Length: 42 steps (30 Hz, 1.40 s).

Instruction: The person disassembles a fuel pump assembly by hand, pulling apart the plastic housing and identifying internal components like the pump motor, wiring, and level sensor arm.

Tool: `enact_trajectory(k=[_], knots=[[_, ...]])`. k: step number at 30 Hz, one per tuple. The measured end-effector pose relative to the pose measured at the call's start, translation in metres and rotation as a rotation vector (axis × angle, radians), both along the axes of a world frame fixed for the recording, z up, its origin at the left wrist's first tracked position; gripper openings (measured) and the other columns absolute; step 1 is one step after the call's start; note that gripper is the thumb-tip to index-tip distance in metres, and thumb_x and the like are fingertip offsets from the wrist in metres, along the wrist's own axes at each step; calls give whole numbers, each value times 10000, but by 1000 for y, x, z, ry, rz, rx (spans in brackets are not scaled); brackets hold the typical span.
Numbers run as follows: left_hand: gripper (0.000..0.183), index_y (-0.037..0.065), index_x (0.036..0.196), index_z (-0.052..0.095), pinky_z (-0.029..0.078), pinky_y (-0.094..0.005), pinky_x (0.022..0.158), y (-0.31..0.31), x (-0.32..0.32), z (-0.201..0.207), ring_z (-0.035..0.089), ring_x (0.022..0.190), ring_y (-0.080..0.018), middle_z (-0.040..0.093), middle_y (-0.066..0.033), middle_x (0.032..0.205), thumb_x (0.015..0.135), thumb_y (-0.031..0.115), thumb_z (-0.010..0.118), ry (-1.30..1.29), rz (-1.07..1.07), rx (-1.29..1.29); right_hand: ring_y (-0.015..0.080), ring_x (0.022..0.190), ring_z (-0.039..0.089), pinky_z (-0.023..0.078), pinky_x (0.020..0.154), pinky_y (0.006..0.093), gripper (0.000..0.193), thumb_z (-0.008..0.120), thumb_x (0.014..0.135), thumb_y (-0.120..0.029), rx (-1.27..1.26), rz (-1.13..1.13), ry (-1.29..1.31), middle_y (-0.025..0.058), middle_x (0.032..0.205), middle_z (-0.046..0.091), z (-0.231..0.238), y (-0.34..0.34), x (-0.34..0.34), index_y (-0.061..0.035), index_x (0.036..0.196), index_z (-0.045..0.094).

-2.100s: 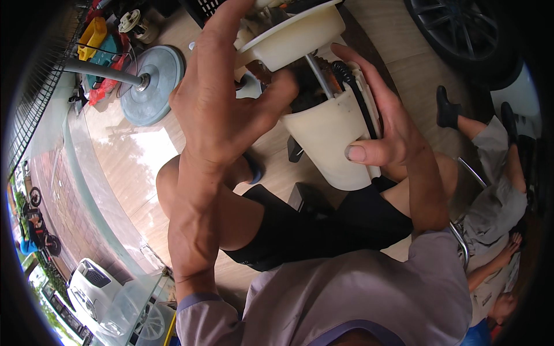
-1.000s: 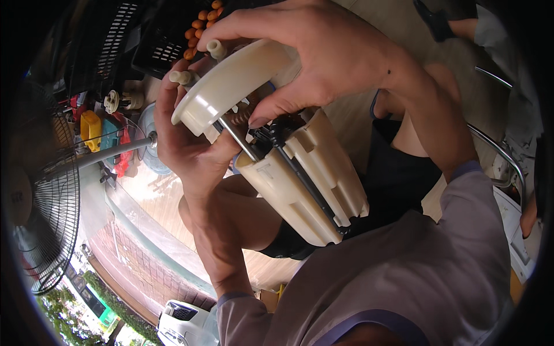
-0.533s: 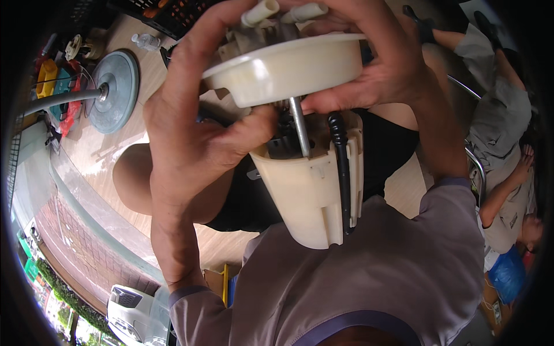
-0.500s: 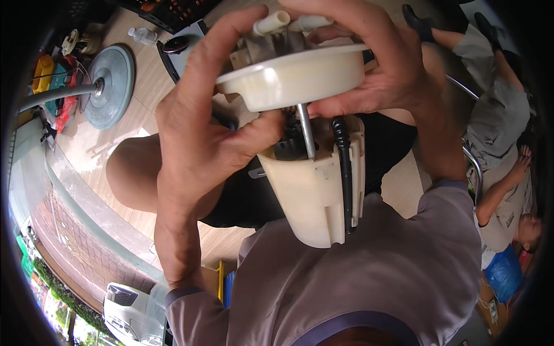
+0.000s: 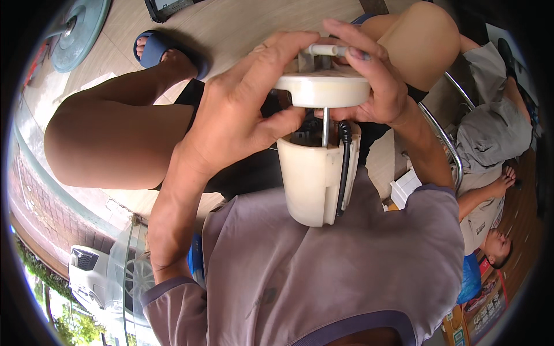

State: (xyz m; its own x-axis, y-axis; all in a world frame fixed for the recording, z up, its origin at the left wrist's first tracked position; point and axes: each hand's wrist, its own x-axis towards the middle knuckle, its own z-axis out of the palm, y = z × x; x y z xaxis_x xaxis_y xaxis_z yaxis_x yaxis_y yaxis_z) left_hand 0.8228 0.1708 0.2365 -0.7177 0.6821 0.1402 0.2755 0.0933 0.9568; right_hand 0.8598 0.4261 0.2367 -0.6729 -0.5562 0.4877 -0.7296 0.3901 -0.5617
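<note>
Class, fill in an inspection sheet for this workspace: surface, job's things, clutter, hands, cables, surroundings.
Surface: pale floor; whether the cup touches the body is unclear.
Job's things: lid above the cup, metal rod between them.
Clutter: round base on the floor, upper left.
Hands: left hand and right hand both grip the lid.
Cables: black tube along the cup's side; loose wires, nothing seen.
Surroundings: another person at right; white car lower left.
</note>
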Motion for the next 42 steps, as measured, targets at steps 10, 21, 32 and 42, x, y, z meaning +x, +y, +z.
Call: enact_trajectory(k=[10, 21, 32, 42], knots=[[782, 7, 1467, 519, 540, -376, 1013, 0, 8, -8, 682, 1201, -332, 635, -168, 1415, 732, -15, 787, -58, -79, -20, 375, 1099, 689, 628, 836, 385, 770, 924, 755, -241, -87, -184, -67, 295, 1251, 627, -21, -8, 34, 56, 1330, 506], [731, 8, 1420, 585, 555, -377, 1024, 6, 11, -9, 691, 1206, -333, 667, -188, 1369, 712, -96, 738, -70, -87, 30, 326, 1004, 706, 628, 751, 358, 721, 878, 815, -349, -25, -253, -50, 275, 1244, 623, -17, -10, 50, 13, 1306, 493], [665, -2, 1366, 633, 572, -377, 990, 12, 14, -8, 708, 1176, -325, 700, -190, 1306, 722, -143, 723, -39, -58, 5, 345, 993, 707, 637, 794, 376, 704, 870, 831, -344, -62, -321, 22, 304, 1232, 600, -28, -16, 58, 48, 1281, 495], [572, -21, 1303, 672, 584, -358, 945, 13, 15, -16, 736, 1107, -278, 731, -176, 1239, 746, -146, 702, -33, 11, 34, 332, 965, 714, 640, 773, 362, 675, 877, 819, -328, -37, -368, 71, 298, 1184, 630, -31, -19, 55, 61, 1248, 529]])
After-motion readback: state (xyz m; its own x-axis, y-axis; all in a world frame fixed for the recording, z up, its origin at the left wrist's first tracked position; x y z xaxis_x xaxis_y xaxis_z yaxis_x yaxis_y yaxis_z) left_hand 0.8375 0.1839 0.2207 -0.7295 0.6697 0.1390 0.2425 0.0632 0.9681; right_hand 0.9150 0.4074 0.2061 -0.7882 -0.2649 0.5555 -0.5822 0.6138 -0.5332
